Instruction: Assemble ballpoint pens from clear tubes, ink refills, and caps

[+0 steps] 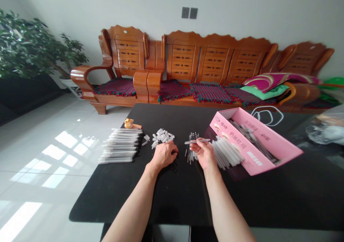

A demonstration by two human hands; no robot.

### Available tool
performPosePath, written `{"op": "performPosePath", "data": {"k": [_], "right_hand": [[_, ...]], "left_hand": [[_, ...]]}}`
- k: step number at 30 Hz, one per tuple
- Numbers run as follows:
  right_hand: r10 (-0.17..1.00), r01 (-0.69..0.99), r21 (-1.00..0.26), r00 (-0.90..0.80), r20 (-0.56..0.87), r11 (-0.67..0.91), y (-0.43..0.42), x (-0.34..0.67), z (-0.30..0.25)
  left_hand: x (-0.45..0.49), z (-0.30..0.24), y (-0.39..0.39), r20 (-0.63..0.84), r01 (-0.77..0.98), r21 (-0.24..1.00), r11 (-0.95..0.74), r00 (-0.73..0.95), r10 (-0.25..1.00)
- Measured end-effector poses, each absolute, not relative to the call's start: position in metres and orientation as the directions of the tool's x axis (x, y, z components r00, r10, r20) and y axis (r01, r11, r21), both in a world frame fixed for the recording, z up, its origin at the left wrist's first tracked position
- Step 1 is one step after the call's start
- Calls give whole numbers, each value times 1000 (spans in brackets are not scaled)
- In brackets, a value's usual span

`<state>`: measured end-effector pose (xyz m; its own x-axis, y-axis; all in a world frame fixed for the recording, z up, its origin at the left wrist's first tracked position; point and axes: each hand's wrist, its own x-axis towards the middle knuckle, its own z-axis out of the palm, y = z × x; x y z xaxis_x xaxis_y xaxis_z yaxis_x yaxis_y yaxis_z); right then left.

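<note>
My right hand (204,153) is closed in a pinch round a slim pale pen barrel (191,141), held level with its narrow end to the left. Beneath it lies a bunch of thin pen refills (192,155). Right beside that hand is a stack of translucent white pen barrels (224,152). My left hand (164,155) rests low on the table, fingers curled down by small black pieces (174,164); what its fingertips hold is hidden. Just beyond it sits a heap of white pen caps (161,136). Assembled-looking pens (120,147) with dark ends lie in a row farther left.
A pink box (243,148) with dark, slender items inside stands on the black table (172,202) at right. Behind it lies a white cable (268,113). A small yellow figurine (129,123) sits past the pen row. A wooden sofa (215,59) lines the wall.
</note>
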<state>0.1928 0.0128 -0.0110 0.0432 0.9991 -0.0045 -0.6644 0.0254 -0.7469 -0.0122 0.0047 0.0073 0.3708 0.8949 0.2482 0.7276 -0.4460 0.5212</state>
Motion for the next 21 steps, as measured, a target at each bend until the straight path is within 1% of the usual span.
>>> {"op": "performPosePath", "data": {"k": [2,4,6,7,8,10,12,21], "right_hand": [[999,-655,-755,45,-2,28,12,193,-11],[999,-641,-767,47,-1,29,11,192,-11],[999,-626,-779,42,0,26,11,191,-10],[999,-619,-785,37,0,23,10,190,-9],[999,-612,-790,32,1,21,10,189,-8],[1000,-601,-799,23,5,18,10,188,-7],[1000,-593,-805,20,8,19,10,187,-7],[1000,-581,-814,11,14,18,9,186,-6]], "left_hand": [[-11,6,6,265,689,592,-418,323,909],[-10,4,9,239,574,748,-333,236,942],[-9,2,12,148,345,918,-197,163,975],[-9,1,13,98,217,968,-128,148,984],[-9,1,14,60,104,992,-75,141,988],[-8,1,14,30,-33,999,-26,134,990],[-7,0,14,34,-78,997,-24,132,991],[-5,-2,12,77,-60,996,-68,172,982]]}}
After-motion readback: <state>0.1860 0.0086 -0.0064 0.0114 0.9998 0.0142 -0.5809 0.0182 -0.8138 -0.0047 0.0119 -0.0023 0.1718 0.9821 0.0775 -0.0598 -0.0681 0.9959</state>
